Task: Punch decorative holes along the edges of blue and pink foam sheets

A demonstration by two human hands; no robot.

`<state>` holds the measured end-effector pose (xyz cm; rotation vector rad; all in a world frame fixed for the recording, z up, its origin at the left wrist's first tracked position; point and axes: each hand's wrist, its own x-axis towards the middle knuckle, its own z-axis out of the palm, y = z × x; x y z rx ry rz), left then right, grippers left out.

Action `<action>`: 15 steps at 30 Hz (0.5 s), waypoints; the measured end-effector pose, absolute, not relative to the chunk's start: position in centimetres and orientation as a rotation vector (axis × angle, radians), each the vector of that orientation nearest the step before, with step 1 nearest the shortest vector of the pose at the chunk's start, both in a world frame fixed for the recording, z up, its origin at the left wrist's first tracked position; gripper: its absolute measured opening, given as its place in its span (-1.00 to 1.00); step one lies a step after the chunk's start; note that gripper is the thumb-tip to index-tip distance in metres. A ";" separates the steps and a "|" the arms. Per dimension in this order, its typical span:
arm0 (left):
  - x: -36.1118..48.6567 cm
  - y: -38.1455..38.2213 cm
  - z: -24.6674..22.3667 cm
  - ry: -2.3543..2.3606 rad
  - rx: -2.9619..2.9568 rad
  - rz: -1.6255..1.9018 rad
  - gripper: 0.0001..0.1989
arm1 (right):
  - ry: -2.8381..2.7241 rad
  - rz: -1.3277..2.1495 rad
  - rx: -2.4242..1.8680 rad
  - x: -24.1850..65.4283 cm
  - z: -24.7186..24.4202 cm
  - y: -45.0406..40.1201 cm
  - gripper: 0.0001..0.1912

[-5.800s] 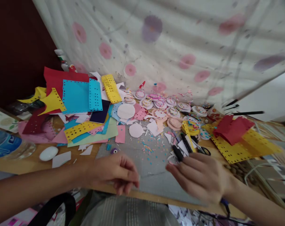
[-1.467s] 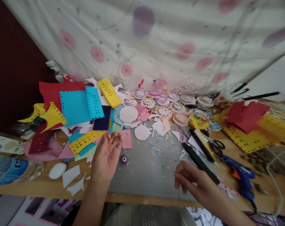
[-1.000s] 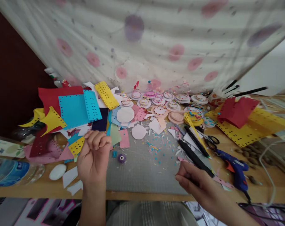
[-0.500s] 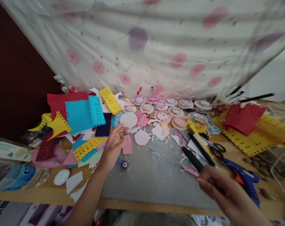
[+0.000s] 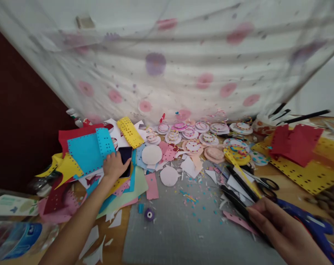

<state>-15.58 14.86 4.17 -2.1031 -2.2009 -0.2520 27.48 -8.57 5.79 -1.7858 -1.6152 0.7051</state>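
My left hand point(image 5: 115, 166) reaches over the paper pile at the left, thumb apart from the fingers. Its fingertips are at the edge of a blue punched sheet point(image 5: 85, 152), and the thumb is over a dark phone point(image 5: 126, 162). My right hand point(image 5: 280, 228), at the lower right, grips a black pen-shaped tool point(image 5: 237, 202); its exact kind is not clear. Two round white paper discs, one point(image 5: 151, 154) higher and one point(image 5: 168, 176) lower, lie mid-table. A purple bead-like piece point(image 5: 149, 214) sits on the grey mat point(image 5: 167, 235).
Several decorated paper hats point(image 5: 193, 146) stand along the back. Black scissors point(image 5: 267, 186) and a blue glue gun point(image 5: 307, 217) lie near my right hand. Red paper point(image 5: 296, 143) rests on yellow sheets at the right. A plastic bottle point(image 5: 23, 237) lies at the left edge.
My left hand has moved left, from beside the upper white disc to the blue sheet and phone. My right hand keeps its grip on the black tool. The view has shifted.
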 end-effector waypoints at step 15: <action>-15.3 18.2 4.2 -2.517 -1.924 0.007 -0.17 | -1.547 0.718 -1.805 26.4 5.0 -8.1 -0.59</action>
